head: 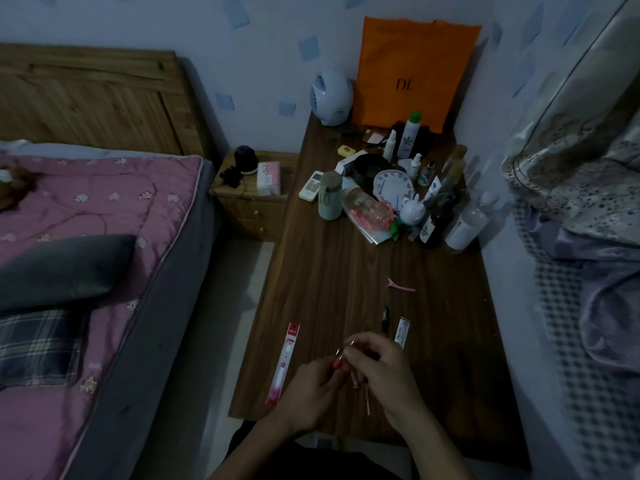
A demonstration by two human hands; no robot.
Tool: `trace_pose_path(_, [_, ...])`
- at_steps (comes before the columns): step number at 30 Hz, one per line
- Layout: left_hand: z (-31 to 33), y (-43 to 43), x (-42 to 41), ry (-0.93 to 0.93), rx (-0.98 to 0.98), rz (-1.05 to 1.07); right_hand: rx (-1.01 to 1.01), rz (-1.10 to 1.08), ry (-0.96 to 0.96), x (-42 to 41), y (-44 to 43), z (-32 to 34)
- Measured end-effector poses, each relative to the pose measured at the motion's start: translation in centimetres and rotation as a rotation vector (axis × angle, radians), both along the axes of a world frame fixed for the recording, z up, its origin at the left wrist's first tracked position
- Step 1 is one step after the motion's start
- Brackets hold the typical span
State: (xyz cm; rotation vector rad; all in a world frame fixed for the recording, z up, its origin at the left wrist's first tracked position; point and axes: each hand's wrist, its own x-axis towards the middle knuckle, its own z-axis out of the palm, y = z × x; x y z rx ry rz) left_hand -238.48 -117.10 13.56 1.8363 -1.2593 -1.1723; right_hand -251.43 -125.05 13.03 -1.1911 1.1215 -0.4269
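Low in the middle of the frame, the left hand (311, 386) and the right hand (384, 372) meet over the near edge of the brown table (329, 271). Both pinch a little red-tipped pen (337, 362) between curled fingers, just above the wood. A thin stick (367, 401) pokes down under the right hand. A long red and white packet (284, 365) lies just left of the hands. A small packet (401, 332) lies up and to the right. Higher up lies a pink hair clip (400, 285). Near the top stand a round clock (393, 188), bottles and an orange bag (412, 71).
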Motion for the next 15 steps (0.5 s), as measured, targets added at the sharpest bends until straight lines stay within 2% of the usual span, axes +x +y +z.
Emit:
trace_pose_path(5, [-0.5, -0.1, 0.3, -0.014, 0.003, 0.001, 0.029, 0.009, 0.011, 0.2, 0.0, -0.3])
trace_pose_path(10, [-1.5, 0.0, 0.8, 0.078, 0.038, 0.04, 0.089, -0.038, 0.006, 0.5, -0.2, -1.0])
trace_pose_path(15, [-3.9, 0.5, 2.2, 0.057, 0.183, 0.196, 0.061, -0.035, 0.166, 1.2, -0.8, -3.2])
